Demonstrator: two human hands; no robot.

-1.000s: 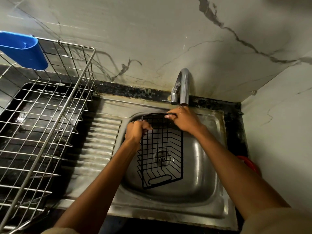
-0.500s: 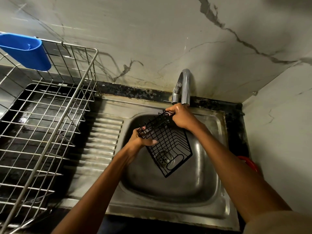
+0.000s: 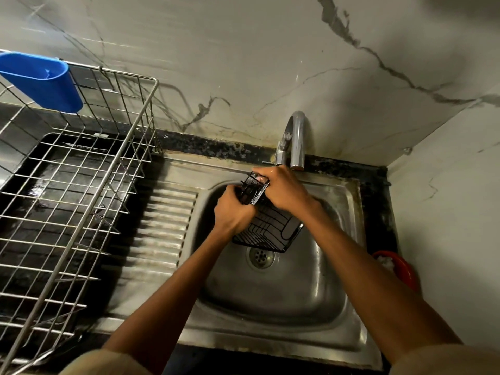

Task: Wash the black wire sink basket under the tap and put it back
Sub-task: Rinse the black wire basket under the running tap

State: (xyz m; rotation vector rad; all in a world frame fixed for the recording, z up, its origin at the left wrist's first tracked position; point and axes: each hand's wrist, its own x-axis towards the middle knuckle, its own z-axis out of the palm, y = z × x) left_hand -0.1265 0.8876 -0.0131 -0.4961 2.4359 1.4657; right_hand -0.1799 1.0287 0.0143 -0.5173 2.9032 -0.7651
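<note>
The black wire sink basket (image 3: 273,230) hangs tilted over the steel sink bowl (image 3: 273,293), its upper end close under the chrome tap (image 3: 296,142). My left hand (image 3: 232,209) grips its left side, fingers curled round the wires. From the right, my right hand (image 3: 284,189) grips the basket's top end just below the spout. The basket's lower corner hangs just above the drain (image 3: 260,257). I cannot make out a water stream.
A steel wire dish rack (image 3: 81,201) stands on the left counter, with a blue plastic cup (image 3: 40,81) hooked on its back rim. The ribbed drainboard (image 3: 162,228) lies between rack and bowl. A red object (image 3: 397,269) sits at the right behind my forearm.
The basket has been turned and tilted further, its lower end swinging right, off the drain. My hands have come closer together near the tap.
</note>
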